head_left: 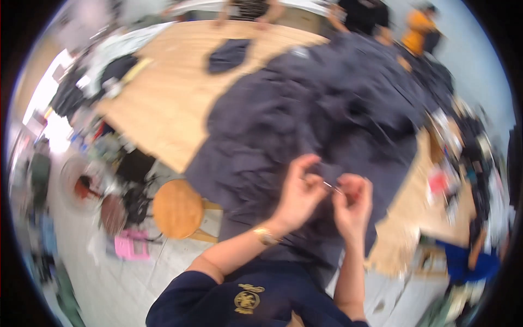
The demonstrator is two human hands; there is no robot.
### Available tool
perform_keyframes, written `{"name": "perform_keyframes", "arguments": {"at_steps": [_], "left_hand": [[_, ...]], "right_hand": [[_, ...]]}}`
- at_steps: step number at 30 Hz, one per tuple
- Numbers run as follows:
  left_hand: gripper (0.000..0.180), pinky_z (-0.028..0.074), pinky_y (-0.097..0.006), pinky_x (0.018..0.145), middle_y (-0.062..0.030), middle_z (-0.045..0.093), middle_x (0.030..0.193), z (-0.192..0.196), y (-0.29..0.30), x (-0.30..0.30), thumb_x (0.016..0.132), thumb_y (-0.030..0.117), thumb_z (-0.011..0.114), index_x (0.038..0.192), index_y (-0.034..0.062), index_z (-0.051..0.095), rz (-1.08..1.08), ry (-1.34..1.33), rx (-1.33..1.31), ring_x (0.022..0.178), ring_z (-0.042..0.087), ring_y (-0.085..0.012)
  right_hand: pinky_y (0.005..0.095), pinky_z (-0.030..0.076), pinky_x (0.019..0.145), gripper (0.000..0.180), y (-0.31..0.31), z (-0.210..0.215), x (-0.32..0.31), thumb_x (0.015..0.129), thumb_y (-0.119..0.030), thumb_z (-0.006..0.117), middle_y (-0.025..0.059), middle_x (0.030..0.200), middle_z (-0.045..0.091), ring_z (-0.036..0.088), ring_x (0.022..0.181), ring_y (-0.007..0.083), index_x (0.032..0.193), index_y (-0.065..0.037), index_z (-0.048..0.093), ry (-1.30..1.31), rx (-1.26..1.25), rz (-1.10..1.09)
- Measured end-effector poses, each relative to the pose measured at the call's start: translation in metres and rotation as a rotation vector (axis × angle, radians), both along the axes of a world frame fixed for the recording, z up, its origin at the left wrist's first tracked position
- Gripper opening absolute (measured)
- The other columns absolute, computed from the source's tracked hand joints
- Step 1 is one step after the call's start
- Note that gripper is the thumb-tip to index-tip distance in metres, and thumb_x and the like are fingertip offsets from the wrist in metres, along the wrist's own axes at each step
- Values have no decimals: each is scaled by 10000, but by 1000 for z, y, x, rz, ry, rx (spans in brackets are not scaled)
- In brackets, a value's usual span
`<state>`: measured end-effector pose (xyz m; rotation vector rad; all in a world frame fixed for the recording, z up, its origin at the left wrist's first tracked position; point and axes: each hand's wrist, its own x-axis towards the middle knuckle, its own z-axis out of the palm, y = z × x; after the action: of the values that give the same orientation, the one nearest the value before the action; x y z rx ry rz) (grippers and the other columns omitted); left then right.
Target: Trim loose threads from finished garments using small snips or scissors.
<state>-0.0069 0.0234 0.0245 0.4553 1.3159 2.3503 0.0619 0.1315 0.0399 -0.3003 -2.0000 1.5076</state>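
Above a big dark grey cloth (261, 120), my left hand (300, 191) is closed in a pinch, its index finger raised. My right hand (353, 204) is closed as well, thumb against bent fingers, just to the right. A thin, shiny, needle-like piece (330, 187) spans the small gap between both sets of fingertips. It is blurred, and I cannot tell whether a thread runs from it. The cloth lies in loose folds over the table and hangs off the near edge toward me. A watch with a gold look (266, 236) is on my left wrist.
The wooden table (163, 103) carries a small dark cloth piece (229, 55) farther off. People stand at the far side, one in orange (418, 27) at the back right. A round wooden stool (178, 209) and a pink stool (132, 244) are at left; a blue seat (468, 264) is at right.
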Motion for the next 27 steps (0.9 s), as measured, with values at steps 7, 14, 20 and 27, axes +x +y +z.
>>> {"name": "perform_keyframes", "arguments": {"at_steps": [7, 14, 20, 27], "left_hand": [[460, 472, -178, 514, 12, 501, 794, 6, 19, 14, 876, -17, 521, 1292, 104, 369, -218, -127, 75, 627, 495, -28], [464, 566, -238, 671, -12, 475, 899, 9, 12, 9, 886, -59, 482, 1303, 98, 356, -257, -278, 133, 796, 537, -51], [348, 562, -280, 804, -12, 468, 918, 0, 22, 6, 898, -57, 452, 1225, 62, 458, -332, -256, 214, 867, 527, -57], [268, 540, -251, 771, 9, 458, 931, 2, 22, 9, 907, -29, 463, 1146, 74, 529, -262, -309, 166, 829, 493, -54]], "right_hand": [[201, 388, 725, 359, 50, -35, 24, 817, 3, 600, 49, 1036, 469, 469, 770, 86, 1106, -22, 388, 109, -60, 106], [246, 434, 709, 288, 41, -20, 13, 805, -4, 645, 54, 977, 565, 521, 771, 134, 1008, -52, 447, 56, -10, 130], [200, 403, 626, 243, 46, -18, 15, 830, -37, 634, 41, 969, 566, 488, 705, 92, 991, -58, 453, 90, -92, 121], [188, 392, 531, 227, 52, -22, 29, 900, -176, 601, 66, 944, 601, 491, 615, 76, 1073, -74, 495, 69, -230, 117]]}}
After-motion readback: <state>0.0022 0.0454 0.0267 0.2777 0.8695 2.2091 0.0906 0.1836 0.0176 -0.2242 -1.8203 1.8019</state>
